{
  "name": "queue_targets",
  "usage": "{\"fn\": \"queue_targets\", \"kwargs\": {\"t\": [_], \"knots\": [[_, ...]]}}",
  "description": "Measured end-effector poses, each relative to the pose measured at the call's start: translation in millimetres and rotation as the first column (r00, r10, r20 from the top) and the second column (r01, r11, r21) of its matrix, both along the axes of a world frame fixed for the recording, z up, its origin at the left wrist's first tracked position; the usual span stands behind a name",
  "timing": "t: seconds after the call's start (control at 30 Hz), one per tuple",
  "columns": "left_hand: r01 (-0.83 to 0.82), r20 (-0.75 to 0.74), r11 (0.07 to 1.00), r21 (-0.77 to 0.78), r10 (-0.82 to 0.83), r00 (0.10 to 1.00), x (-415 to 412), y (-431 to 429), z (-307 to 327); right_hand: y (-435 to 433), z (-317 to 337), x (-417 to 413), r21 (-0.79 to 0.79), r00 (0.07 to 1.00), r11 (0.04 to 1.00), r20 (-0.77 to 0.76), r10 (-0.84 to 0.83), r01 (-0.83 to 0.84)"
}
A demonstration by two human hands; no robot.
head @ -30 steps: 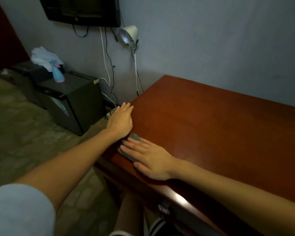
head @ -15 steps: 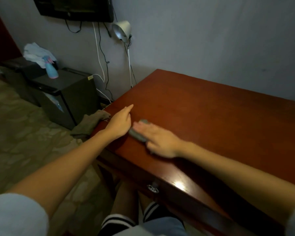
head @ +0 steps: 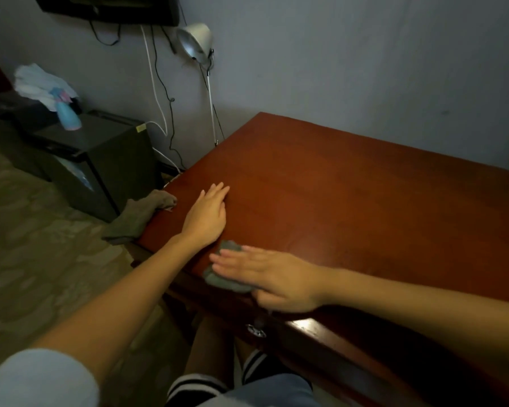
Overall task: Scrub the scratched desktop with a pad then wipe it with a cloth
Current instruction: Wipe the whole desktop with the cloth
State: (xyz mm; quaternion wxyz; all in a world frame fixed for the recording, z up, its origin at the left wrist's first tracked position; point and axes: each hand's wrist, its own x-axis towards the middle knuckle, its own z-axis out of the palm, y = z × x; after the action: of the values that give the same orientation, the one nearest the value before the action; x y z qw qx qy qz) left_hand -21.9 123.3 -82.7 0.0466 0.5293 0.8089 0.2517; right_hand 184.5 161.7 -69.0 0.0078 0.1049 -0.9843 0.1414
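Note:
The red-brown wooden desktop point(head: 350, 201) fills the right half of the head view. A grey scrub pad point(head: 222, 279) lies at the desk's near left edge. My right hand point(head: 274, 277) presses flat on the pad with straight fingers, and is blurred by motion. Just beyond it my left hand point(head: 207, 217) rests flat on the desktop, fingers straight, holding nothing. An olive-brown cloth point(head: 143, 215) hangs over the desk's left edge, left of my left hand.
A small black cabinet point(head: 100, 160) stands on the floor to the left with a blue spray bottle point(head: 66, 113) and a white cloth point(head: 39, 83) on and behind it. A desk lamp point(head: 196, 42) and cables hang by the wall. A drawer pull point(head: 254, 330) shows below the desk edge.
My right hand has slid the pad back toward the desk's near edge. The left hand has stayed flat on the desktop. The camera view has shifted.

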Motion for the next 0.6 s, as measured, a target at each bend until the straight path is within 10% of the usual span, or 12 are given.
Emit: {"fn": "queue_targets", "kwargs": {"t": [0.2, 0.6], "knots": [[-0.04, -0.042, 0.999, 0.004, 0.04, 0.998, 5, -2, 2, 60, 1, -14, 0.085, 0.902, 0.898, -0.043, -0.429, 0.431], [-0.063, 0.001, 0.997, -0.042, 0.063, 0.998, 9, -3, 4, -14, -2, 21, 0.032, 0.99, 0.99, -0.028, -0.137, 0.137]]}}
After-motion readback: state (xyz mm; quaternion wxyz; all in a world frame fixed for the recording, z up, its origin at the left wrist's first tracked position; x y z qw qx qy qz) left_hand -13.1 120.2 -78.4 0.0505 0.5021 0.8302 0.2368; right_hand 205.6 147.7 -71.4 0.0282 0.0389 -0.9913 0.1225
